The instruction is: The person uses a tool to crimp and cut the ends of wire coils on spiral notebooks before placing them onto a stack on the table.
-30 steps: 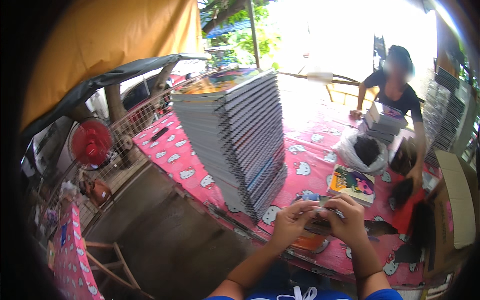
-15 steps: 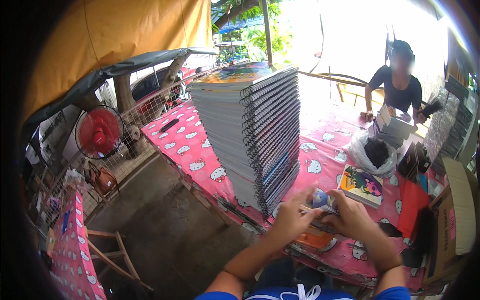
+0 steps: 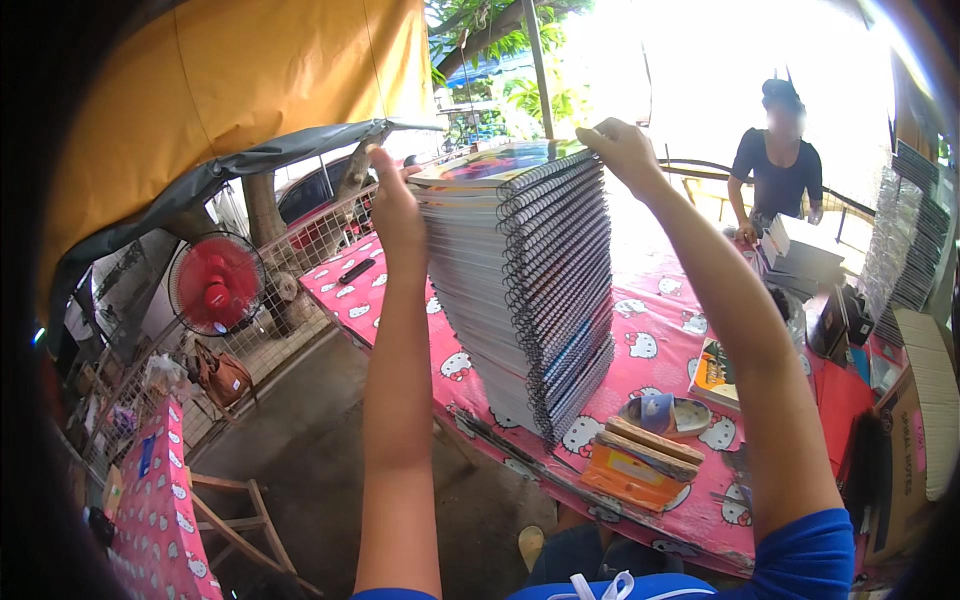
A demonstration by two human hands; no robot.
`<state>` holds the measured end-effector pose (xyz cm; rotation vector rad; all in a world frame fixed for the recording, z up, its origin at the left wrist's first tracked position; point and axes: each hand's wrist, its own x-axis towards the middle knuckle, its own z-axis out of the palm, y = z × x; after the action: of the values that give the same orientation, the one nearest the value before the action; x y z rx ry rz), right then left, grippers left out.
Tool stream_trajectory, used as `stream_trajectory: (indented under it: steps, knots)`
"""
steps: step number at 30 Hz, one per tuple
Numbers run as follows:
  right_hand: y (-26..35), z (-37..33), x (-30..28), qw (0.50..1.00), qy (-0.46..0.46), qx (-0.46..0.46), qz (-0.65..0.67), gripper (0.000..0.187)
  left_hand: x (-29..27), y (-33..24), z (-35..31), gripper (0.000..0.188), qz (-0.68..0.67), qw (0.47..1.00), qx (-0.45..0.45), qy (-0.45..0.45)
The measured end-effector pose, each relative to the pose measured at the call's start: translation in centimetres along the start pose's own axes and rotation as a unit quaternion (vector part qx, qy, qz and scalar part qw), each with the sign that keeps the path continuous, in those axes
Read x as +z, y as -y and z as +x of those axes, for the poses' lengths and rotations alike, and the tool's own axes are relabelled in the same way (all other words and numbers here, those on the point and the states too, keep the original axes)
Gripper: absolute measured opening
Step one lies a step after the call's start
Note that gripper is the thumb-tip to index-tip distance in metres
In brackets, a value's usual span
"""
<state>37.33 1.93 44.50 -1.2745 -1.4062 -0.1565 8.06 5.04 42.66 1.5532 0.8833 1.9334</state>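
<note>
A tall stack of spiral notebooks (image 3: 480, 290) stands on the pink tablecloth, coil bindings facing right. Its top notebook (image 3: 505, 163) has a colourful cover. My right hand (image 3: 622, 155) is at the top right corner, fingers curled over the coil edge. At the upper left side is my left hand (image 3: 397, 205), slightly blurred, thumb raised apart from a finger that reaches the top notebook's edge; its other fingers are mostly hidden. In front of the stack lie a blue and tan slipper-shaped item (image 3: 668, 414) and a wooden block with an orange face (image 3: 637, 465).
Behind the table a person (image 3: 780, 165) stands by a pile of books (image 3: 800, 262). At right are a colourful book (image 3: 715, 375), a red sheet (image 3: 840, 405) and a cardboard box (image 3: 905, 450). A red fan (image 3: 217, 283) and a second pink-covered table (image 3: 155, 510) are at left.
My hands have let go of the blue slipper-shaped item, now on the table, and have risen to the top of the notebook stack. The person opposite has straightened up.
</note>
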Motion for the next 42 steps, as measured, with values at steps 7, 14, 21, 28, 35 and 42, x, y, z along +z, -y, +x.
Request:
stream_trajectory:
  steps: [7, 14, 21, 28, 35, 42]
  knots:
    - [-1.1, 0.5, 0.5, 0.998, -0.03, -0.027, 0.038, 0.051, 2.1, -2.0, 0.3, 0.053, 0.119, 0.99, 0.067, -0.039]
    - [-16.5, -19.4, -14.9, 0.955, -0.073, 0.097, -0.272, 0.053, -4.9, -1.6, -11.2, 0.031, 0.021, 0.951, 0.216, -0.219]
    - [-27.6, -38.0, -23.3, 0.745, 0.03, 0.505, -0.435, 0.088, 0.4, 1.0, -29.9, 0.034, -0.125, 0.963, 0.236, 0.026]
    - [-24.8, -36.0, -23.3, 0.739, -0.014, 0.506, -0.445, 0.071, 6.5, 4.0, -35.8, 0.045, 0.079, 0.906, -0.004, 0.416]
    - [-27.1, -36.6, -22.9, 0.776, -0.012, 0.524, -0.35, 0.066, 6.4, 4.4, -35.2, 0.038, 0.074, 0.912, -0.04, 0.403]
    - [-32.9, -38.7, -28.4, 0.73, -0.02, 0.609, -0.31, 0.066, 7.2, 4.1, -36.0, 0.034, 0.036, 0.913, -0.083, 0.397]
